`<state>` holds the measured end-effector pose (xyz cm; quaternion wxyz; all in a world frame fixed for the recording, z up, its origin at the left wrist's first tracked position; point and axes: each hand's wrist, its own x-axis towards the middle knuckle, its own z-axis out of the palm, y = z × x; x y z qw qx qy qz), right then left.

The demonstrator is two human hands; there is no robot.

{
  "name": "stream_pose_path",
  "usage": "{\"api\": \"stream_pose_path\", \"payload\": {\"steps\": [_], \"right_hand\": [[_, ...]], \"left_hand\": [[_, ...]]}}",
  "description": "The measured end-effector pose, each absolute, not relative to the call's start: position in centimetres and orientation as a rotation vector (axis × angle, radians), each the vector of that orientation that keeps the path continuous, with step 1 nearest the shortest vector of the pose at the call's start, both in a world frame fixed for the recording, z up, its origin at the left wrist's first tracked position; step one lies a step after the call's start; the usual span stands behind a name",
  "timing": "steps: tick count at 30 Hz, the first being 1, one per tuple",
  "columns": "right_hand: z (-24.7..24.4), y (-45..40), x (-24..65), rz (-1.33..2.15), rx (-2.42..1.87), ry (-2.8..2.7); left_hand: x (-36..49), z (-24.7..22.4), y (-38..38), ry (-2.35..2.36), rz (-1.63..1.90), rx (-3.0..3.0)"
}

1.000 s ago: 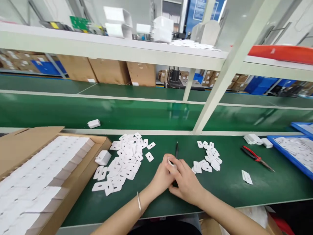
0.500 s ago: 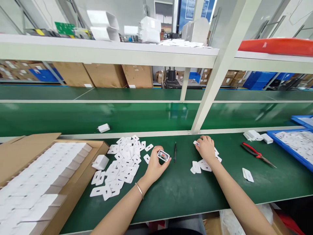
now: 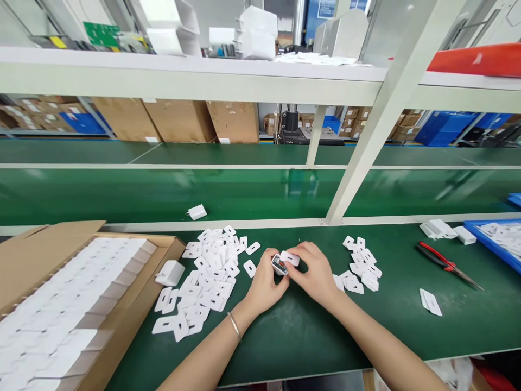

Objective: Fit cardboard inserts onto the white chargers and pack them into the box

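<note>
One held housing (image 3: pixel 278 266), one bracelet (image 3: pixel 235 327), one pair of pliers (image 3: pixel 448 266), white plates (image 3: pixel 212 262) (overlapping, uncountable).

Left hand (image 3: pixel 264 282): bare, ungloved; nail detail too small to tell
Left wrist: one narrow, silver-coloured bangle (image 3: pixel 235 327), rounded, with a metallic shine
Right hand (image 3: pixel 315 271): bare, ungloved, slim-fingered
Right wrist: unadorned
Forearms (image 3: pixel 374 336): slender, uncovered as far as the near edge shows
</note>
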<state>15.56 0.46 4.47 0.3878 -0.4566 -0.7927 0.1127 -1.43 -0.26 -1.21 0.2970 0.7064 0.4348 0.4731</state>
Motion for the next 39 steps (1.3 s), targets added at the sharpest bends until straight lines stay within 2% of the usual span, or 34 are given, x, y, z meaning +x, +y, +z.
{"api": "stream_pose_path", "payload": {"steps": [8, 13, 17, 21, 24, 33, 39], "right_hand": [[3.0, 0.2, 13.8, 0.121, -1.018, -1.957], [2.6, 0.2, 14.2, 0.16, -0.926, -1.978], [2.2, -0.3, 14.9, 0.54, -0.919, -1.988], [1.2, -0.8, 15.1, 0.971, -1.0, -1.762], [0.7, -0.7, 14.9, 1.134, -0.963, -1.676], [2.1, 0.0, 15.7, 0.994, -0.937, -1.696], [1.9, -0.7, 15.5, 0.983, -1.001, -1.75]], "left_hand": [[-2.1, -0.3, -0.7, 0.932, 1.223, 1.692], [-1.4, -0.2, -0.9, 1.038, 1.329, 1.635], [-1.2, -0.2, -1.3, 1.056, 1.388, 1.617], [-1.1, -0.5, -2.0, 1.008, 1.429, 1.754], [-1.0, -0.6, -2.3, 1.006, 1.441, 1.802], [-2.1, -0.1, -0.9, 0.875, 1.317, 1.8], [-2.1, -0.1, -1.2, 0.913, 1.4, 1.786]]}}
